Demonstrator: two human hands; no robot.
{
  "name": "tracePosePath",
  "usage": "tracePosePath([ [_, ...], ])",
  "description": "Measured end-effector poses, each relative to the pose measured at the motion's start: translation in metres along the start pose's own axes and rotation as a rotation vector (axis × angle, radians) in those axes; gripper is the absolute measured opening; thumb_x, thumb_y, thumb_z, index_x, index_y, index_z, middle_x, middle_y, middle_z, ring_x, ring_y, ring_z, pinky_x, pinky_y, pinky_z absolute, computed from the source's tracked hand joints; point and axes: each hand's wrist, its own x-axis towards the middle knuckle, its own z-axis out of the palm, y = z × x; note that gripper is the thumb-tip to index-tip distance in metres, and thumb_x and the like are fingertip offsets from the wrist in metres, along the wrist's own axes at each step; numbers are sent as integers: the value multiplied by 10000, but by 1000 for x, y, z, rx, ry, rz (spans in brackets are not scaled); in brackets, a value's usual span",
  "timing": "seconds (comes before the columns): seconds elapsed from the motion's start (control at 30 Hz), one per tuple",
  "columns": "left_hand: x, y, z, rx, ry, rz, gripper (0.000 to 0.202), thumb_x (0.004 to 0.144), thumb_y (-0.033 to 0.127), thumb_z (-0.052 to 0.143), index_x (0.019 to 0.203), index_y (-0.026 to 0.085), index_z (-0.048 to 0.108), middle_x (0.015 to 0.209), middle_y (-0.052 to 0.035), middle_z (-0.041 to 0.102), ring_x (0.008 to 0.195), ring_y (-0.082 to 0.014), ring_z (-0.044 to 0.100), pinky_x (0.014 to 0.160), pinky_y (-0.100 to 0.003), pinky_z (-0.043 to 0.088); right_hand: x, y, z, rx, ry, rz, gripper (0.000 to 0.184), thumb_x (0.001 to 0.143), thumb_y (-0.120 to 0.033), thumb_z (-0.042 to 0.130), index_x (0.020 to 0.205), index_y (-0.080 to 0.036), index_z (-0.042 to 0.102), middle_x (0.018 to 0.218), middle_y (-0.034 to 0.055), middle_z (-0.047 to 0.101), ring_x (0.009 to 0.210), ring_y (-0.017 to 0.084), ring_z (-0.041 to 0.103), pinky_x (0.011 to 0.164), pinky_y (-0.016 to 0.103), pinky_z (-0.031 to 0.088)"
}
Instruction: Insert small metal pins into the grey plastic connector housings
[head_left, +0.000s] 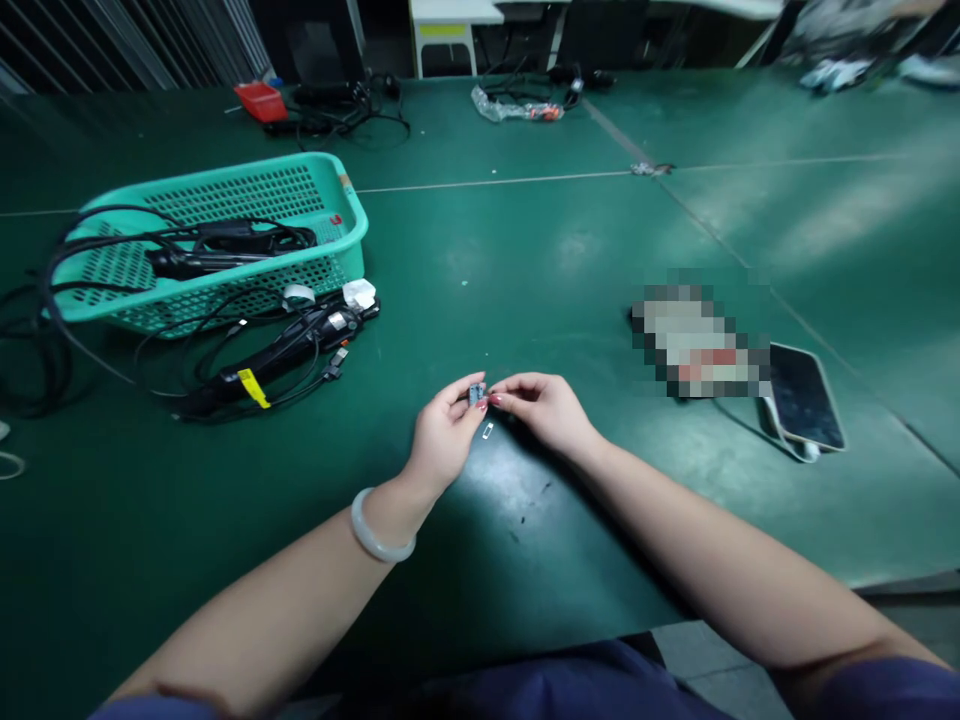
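My left hand point(444, 432), with a pale bangle point(373, 540) at its wrist, pinches a small grey-blue part point(476, 394) between thumb and fingers. It looks like a tiny block with detail on its face, too small to name. Close against it, my right hand point(546, 408) has its thumb and index finger pressed together at the part's right edge. Whatever sits between those right fingertips is too small to make out. Just below the fingertips, a small white rectangular frame-like piece point(488, 431) lies on the green table point(480, 610).
A turquoise basket point(349, 235) holding black cabled devices stands at the left. In front of it lies a black handheld device point(292, 350) with cables and a yellow tag. At the right are a pixelated object point(697, 340) and a phone point(806, 395) with a white cable.
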Motion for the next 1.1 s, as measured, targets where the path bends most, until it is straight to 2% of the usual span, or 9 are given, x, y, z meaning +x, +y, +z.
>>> tracePosePath([
  [0.2, 2, -5, 1, -97, -26, 6, 285, 803, 191, 595, 1084, 151, 612, 1141, -113, 681, 1057, -179, 651, 971, -348, 503, 0, -2, 4, 73, -17, 15, 240, 643, -394, 712, 753, -181, 709, 817, 45, 745, 767, 175, 675, 804, 331, 511],
  [0.43, 2, -7, 1, -108, -34, -43, 310, 781, 241, 642, 1076, 159, 594, 983, -96, 721, 880, -164, 691, 821, -319, 555, 2, 0, 5, 79, 66, -35, 142, 646, -316, 710, 721, -195, 719, 797, 39, 730, 765, 169, 660, 795, 324, 509],
  [0.57, 2, -6, 1, -86, -36, -46, 363, 765, 232, 657, 1115, 150, 602, 957, -99, 733, 828, -156, 696, 778, -297, 559, 2, -1, 5, -13, 97, -97, 81, 669, -276, 708, 688, -198, 720, 768, 32, 689, 767, 159, 632, 788, 311, 492],
  [0.7, 2, -7, 0, -52, -21, -30, 388, 756, 244, 666, 1129, 145, 634, 1056, -120, 723, 861, -174, 699, 814, -319, 563, 1, -4, 4, -133, 73, -139, 75, 721, -244, 681, 735, -190, 731, 759, 30, 665, 734, 148, 609, 746, 300, 480],
  [0.87, 1, -5, -1, 40, -38, 46, 381, 769, 222, 644, 1144, 157, 653, 1174, -113, 685, 1050, -203, 667, 974, -343, 514, 0, -7, 1, -286, 75, -190, 74, 754, -212, 667, 764, -188, 737, 746, 26, 652, 705, 137, 575, 700, 286, 460],
  [0.97, 0, -3, -2, 107, -41, 83, 392, 776, 226, 635, 1162, 160, 645, 1212, -107, 664, 1098, -205, 647, 1021, -354, 487, 0, -8, 1, -310, 73, -198, 62, 756, -212, 673, 743, -195, 731, 737, 19, 660, 698, 131, 574, 695, 280, 460],
  [1.1, -1, -3, -3, 129, -69, 78, 459, 793, 238, 611, 1241, 139, 586, 1236, -116, 647, 1104, -201, 644, 1012, -347, 494, 0, -8, 2, -293, 100, -206, 58, 741, -180, 680, 741, -194, 736, 729, 14, 650, 690, 126, 569, 682, 271, 456],
])
